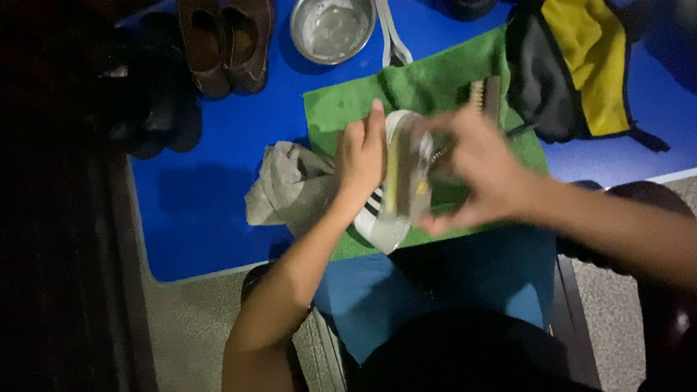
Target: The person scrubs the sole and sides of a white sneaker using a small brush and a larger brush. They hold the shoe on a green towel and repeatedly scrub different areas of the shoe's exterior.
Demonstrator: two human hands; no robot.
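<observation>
A blue desk (218, 181) fills my view, with a green towel (428, 87) spread across its near edge. On that towel, right in front of me, sits the white sneaker with black stripes (381, 218), turned sole-side up between my two hands. Its long axis runs away from me, toe toward the far side of the desk and heel toward my lap.

My left hand (361, 156) lies flat along the shoe's left flank, fingers straight and together, bracing rather than gripping. My right hand (475, 163) comes in from the right, blurred by motion; its fingers curl around the shoe's sole side, though I cannot tell whether something small is pinched in them. Both hands are equally close, one on each side.

Further out lie a yellow-and-black bag (581, 65), a pair of brown shoes (225, 40), a crumpled grey cloth (287, 185) touching my left wrist, a metal bowl (332, 29), and a wooden brush (485, 93) beyond my right hand.
</observation>
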